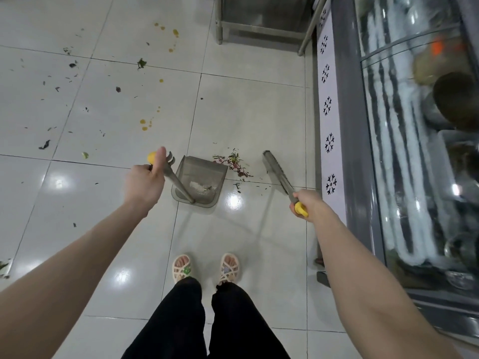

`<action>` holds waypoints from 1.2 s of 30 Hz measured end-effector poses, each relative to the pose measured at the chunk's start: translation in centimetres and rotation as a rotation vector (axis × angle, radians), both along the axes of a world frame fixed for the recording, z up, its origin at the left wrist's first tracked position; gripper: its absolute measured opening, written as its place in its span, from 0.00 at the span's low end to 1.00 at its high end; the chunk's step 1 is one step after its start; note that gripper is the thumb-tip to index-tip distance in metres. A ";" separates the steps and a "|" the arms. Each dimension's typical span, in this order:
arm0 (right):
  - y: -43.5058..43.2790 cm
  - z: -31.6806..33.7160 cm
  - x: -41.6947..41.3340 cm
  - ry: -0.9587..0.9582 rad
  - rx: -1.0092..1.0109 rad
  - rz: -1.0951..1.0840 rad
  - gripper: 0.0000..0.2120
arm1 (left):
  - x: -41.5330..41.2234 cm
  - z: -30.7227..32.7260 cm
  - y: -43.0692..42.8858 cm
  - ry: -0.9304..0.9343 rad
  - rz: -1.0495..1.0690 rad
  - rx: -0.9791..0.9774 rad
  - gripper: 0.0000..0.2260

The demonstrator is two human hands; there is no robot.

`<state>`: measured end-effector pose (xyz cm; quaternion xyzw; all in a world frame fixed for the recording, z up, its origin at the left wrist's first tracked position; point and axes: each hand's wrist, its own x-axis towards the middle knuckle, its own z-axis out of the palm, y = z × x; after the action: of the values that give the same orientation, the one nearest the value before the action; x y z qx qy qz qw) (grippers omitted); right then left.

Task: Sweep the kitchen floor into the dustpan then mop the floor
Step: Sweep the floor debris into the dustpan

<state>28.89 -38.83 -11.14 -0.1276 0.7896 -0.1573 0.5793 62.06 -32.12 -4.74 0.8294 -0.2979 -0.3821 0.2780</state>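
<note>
Black trousers (207,320) and cream sandals (182,268) are right under the camera, so the person is standing on a glossy white tiled floor (259,112).

The left hand (145,182) is curled round the long handle of a grey dustpan (204,165), thumb pointing up beside the yellow cap. The pan sits on the floor just ahead of the feet and has a bit of pale dust inside.

The right hand (309,200) is wrapped round the broom (277,174) handle near its yellow end. The brush head is out to the right of the pan, and it's hard to tell if it's actually touching the tiles.

A small pile of leafy scraps (236,164) lies between brush and pan, right at the pan's far corner. More leaf bits (44,145) and yellow-orange drips (145,124) are scattered over the tiles to the left. A glass-fronted chiller (414,151) runs down the right side, and a steel stand (259,29) is at the top.
</note>
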 end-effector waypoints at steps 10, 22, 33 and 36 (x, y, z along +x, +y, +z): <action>3.5 -2.6 8.6 -0.165 0.040 -0.103 0.09 | 3.1 -1.3 1.2 0.002 -0.048 0.028 0.36; 6.7 -0.2 12.8 -0.163 -0.060 -0.251 0.06 | 9.9 -0.8 2.6 0.017 -0.176 0.031 0.33; 7.3 -3.6 21.6 -0.231 -0.010 -0.270 0.05 | 15.6 -1.6 3.1 0.012 -0.192 0.036 0.30; 7.3 -3.2 23.4 -0.244 0.006 -0.253 0.07 | 16.3 -1.5 3.1 0.015 -0.205 0.043 0.30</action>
<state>52.26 -31.57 -14.29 -0.0055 0.7235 -0.2408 0.6470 78.40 -29.00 -6.29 0.7974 -0.3707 -0.4212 0.2219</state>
